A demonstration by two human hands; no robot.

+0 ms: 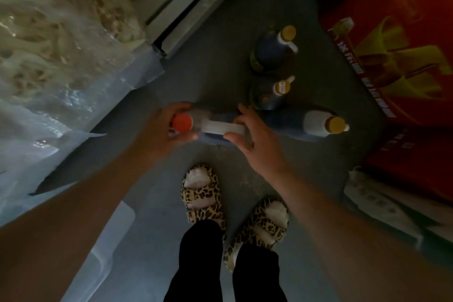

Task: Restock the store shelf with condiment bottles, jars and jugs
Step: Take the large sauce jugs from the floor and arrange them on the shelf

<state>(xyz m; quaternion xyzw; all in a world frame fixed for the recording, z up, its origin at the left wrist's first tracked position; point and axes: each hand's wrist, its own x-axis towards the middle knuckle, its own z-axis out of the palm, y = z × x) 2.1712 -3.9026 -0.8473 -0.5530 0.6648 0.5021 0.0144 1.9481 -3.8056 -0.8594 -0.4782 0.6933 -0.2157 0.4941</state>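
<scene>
On the floor, both hands (171, 127) grip jug (213, 127).

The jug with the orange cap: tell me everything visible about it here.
The jug with the orange cap stands upright on the grey floor, seen from above. Its body looks dark and blurred, with a round orange cap and a white handle across the top. The left hand curls around the cap end; the right hand holds the handle's far end. Three yellow-capped jugs stand just beyond it.

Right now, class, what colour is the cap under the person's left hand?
Orange-red cap, clearest in the head view.
</scene>
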